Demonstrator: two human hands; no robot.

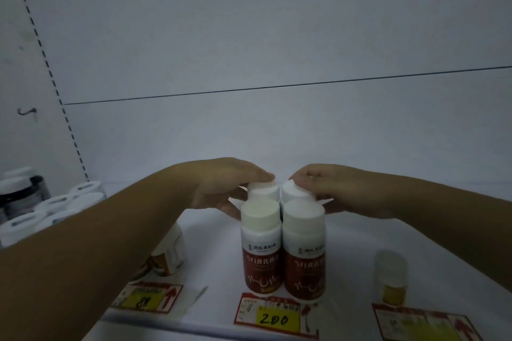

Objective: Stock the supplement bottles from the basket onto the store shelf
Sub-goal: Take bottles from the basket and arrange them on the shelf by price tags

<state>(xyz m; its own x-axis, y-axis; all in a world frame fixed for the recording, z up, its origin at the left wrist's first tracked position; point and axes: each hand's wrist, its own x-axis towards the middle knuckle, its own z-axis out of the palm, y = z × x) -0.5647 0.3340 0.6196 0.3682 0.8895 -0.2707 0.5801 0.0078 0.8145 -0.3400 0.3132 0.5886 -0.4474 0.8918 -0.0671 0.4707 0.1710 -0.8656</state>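
Observation:
Two white supplement bottles with dark red labels stand side by side at the front of the white shelf [360, 243]: the front left bottle [260, 246] and the front right bottle [304, 252]. Right behind them stand two more, of which mostly the white caps show. My left hand [227, 188] grips the rear left bottle [263, 191] with fingers over its cap and thumb at its side. My right hand [329, 191] holds the rear right bottle [295, 191] the same way. The basket is out of view.
A white jar with an orange label [171, 255] stands under my left forearm. A small yellow-labelled bottle [392, 279] stands at the right front. Several white-lidded jars [52, 205] crowd the far left. Price tags [273, 315] line the shelf's front edge.

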